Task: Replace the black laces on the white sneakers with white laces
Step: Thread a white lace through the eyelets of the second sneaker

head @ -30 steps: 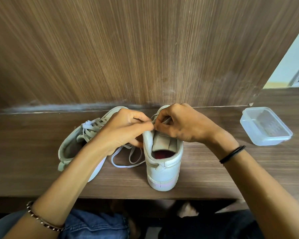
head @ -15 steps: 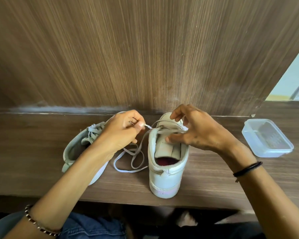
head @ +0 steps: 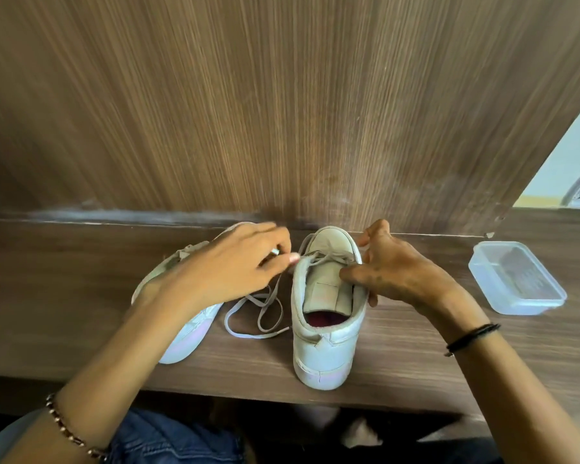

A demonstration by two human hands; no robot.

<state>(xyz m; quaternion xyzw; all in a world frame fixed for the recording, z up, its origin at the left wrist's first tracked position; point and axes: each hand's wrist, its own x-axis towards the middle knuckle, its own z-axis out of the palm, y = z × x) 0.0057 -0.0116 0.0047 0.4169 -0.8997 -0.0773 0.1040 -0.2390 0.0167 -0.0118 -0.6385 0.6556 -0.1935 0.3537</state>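
White lace point(head: 248, 316): it's threaded through the front eyelets of the upright sneaker point(head: 325, 349) and crosses above the tongue point(head: 325, 289). The slack lies looped on the tabletop point(head: 64, 296) between the two shoes.
Done so far: there's no black lace anywhere in view. The tipped sneaker point(head: 188, 333) lies on its side to your left and looks laced in white, though your arm covers much of it.
Left to do: by my read, the upper eyelets of the upright sneaker want threading, then the ends need evening out and tying. I'd say you're well past halfway.
Left hand point(head: 228, 272): your fingertips are drawn together, pinching the lace tip just beside the sneaker's left collar.
Right hand point(head: 402, 269): it's clamped on the upright sneaker, thumb pressing the tongue down and fingers curled round the outer side.
Off to your right: a clear plastic box point(head: 516, 279) sits well apart from the shoes, and neither hand is near it.
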